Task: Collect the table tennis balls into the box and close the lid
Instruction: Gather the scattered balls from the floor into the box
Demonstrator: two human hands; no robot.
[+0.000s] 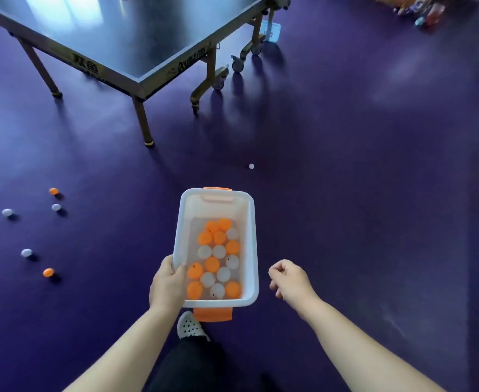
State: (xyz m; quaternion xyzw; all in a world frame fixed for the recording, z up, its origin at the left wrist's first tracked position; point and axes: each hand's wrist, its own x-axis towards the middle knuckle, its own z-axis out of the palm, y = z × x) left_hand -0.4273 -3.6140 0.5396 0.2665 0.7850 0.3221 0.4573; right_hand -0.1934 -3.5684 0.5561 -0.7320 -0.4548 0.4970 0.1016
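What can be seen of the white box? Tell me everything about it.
The white box is a rectangular tub of what looks like translucent plastic, with a rolled rim and orange latch handles at both short ends. It is open, with no lid in view. The left hand grips its near left rim, holding it above the purple floor; the right hand is clear of it. Orange and white balls lie loosely over its bottom.
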